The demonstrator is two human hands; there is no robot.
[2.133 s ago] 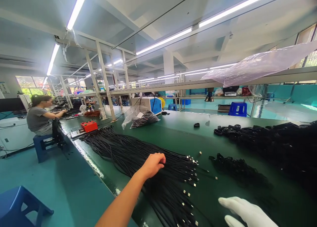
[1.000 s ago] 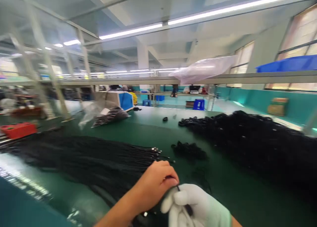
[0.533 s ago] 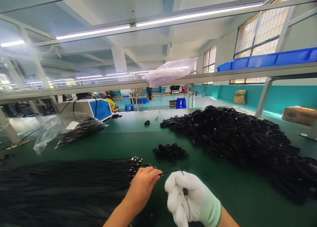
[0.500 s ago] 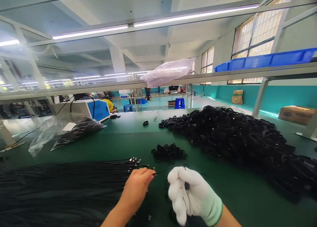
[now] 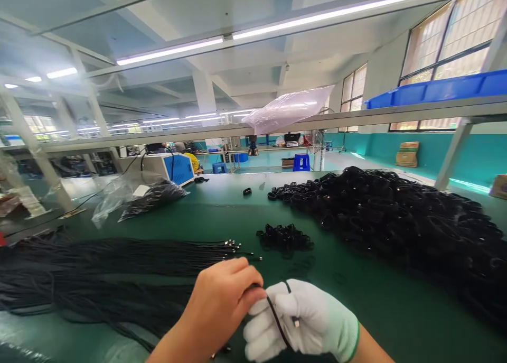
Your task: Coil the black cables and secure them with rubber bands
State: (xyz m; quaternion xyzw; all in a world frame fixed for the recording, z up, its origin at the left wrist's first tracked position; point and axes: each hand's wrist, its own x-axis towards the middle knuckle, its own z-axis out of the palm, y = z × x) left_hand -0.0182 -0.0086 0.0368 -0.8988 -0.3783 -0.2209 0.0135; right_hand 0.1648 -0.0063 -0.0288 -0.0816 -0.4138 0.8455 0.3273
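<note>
A black cable (image 5: 277,320) runs across the palm of my right hand (image 5: 317,315), which wears a white glove with a green cuff. The glove's fingers are curled around the cable, and a small metal plug (image 5: 297,323) shows by the palm. My bare left hand (image 5: 222,299) touches the gloved fingertips, thumb and fingers pinched on the same cable. Beyond the hands lies a small heap of short black loops (image 5: 283,237). Long black cables (image 5: 138,254) stretch out on the left, their metal plugs pointing towards the middle.
A large heap of coiled black cables (image 5: 376,210) covers the right of the green table (image 5: 222,220). A clear plastic bag (image 5: 152,196) of dark items and a blue-and-white machine (image 5: 170,167) stand back left. Overhead, a shelf carries a blue tray (image 5: 439,91) and plastic wrap (image 5: 291,109).
My left hand has come over to the right hand and now pinches the cable against it. A length of cable now shows across the glove. The view has turned left.
</note>
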